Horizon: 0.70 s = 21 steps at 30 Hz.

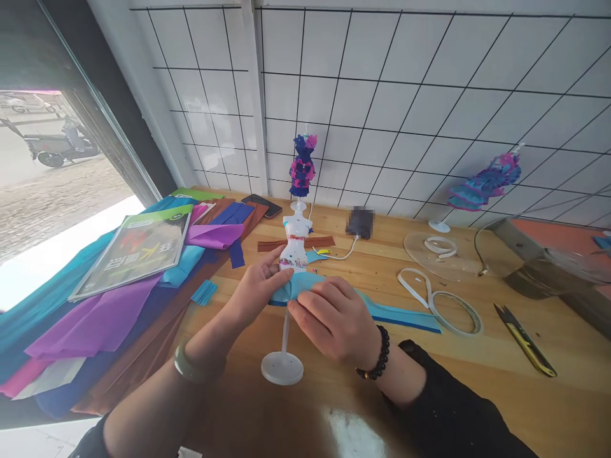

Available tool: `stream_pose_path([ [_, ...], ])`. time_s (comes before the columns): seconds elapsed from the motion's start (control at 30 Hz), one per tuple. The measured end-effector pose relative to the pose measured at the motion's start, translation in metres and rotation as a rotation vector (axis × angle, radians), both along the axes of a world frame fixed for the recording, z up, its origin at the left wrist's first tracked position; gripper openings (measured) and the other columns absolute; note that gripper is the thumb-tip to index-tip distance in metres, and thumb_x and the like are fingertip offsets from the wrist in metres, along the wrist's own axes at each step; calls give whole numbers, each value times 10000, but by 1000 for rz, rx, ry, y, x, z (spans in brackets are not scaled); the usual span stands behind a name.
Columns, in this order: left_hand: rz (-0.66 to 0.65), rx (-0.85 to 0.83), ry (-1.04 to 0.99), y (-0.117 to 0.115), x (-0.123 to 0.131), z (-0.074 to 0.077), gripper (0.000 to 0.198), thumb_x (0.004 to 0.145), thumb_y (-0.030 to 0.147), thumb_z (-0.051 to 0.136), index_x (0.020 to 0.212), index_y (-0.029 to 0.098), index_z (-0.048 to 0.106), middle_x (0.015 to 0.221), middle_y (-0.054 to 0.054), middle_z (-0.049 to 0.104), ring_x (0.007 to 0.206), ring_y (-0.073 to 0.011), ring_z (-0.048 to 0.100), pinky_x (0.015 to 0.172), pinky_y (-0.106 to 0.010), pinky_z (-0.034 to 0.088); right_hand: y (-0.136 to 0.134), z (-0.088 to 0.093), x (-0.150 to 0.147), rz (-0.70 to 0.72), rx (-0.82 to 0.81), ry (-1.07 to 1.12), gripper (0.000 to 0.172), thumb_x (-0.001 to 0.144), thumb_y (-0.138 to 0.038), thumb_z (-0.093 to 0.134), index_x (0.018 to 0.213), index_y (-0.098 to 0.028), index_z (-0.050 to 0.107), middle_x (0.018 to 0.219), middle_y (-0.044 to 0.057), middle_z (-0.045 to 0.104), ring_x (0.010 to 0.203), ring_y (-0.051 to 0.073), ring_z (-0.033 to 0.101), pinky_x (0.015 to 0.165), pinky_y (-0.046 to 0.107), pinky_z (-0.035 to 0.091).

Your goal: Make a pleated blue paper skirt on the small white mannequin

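Observation:
A small white dress form [296, 238] stands upright on a round base [282, 369] in front of me, with reddish bands around its waist and hips. A light blue crepe paper strip [305, 282] lies against its lower part, and the strip's tail, with a darker blue edge, runs right along the table. My left hand [252, 289] is closed on the strip at the form's left side, its thumb pressing the paper. With fingers bent together, my right hand [334, 315] pinches the strip just right of the form; its fingertips partly cover the paper.
Coloured crepe paper sheets [95, 324] and a packaged booklet [136, 248] are piled at the left. Two dressed forms, one purple and pink [302, 168], one blue [487, 184], stand at the back. White tape [456, 315] and a utility knife [525, 340] lie at right.

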<state>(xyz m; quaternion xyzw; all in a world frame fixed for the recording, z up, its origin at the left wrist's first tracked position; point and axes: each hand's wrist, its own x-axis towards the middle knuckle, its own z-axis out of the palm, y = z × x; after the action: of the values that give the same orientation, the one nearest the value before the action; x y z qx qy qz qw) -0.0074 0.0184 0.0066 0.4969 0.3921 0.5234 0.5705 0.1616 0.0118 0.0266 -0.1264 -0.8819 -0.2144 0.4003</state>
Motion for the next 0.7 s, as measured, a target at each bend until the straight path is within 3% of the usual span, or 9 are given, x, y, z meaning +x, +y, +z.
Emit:
stream_pose_path([
  [0.27,28,-8,-31,2,0,-3,615,786,307,635,1348,170,427,839,-41,696,671,-151,605,607,-238,430,-1,-6,-1,22,4,-26,175,830,-77,563,702,-170,637,695,9,632,689,144,508,598,319,399],
  [0.53,24,-12,-60,5,-2,-2,594,770,307,642,1315,159,457,867,-41,692,715,-149,600,634,-226,443,2,-9,-1,18,-19,-69,112,837,-96,557,812,-170,637,757,31,618,717,155,517,627,324,385],
  [0.7,9,-28,-31,1,2,0,609,761,301,647,1318,145,456,770,-24,656,618,-120,553,555,-211,397,0,-8,-7,-123,-10,-15,134,837,-92,561,875,-189,646,770,37,609,742,163,515,647,320,373],
])
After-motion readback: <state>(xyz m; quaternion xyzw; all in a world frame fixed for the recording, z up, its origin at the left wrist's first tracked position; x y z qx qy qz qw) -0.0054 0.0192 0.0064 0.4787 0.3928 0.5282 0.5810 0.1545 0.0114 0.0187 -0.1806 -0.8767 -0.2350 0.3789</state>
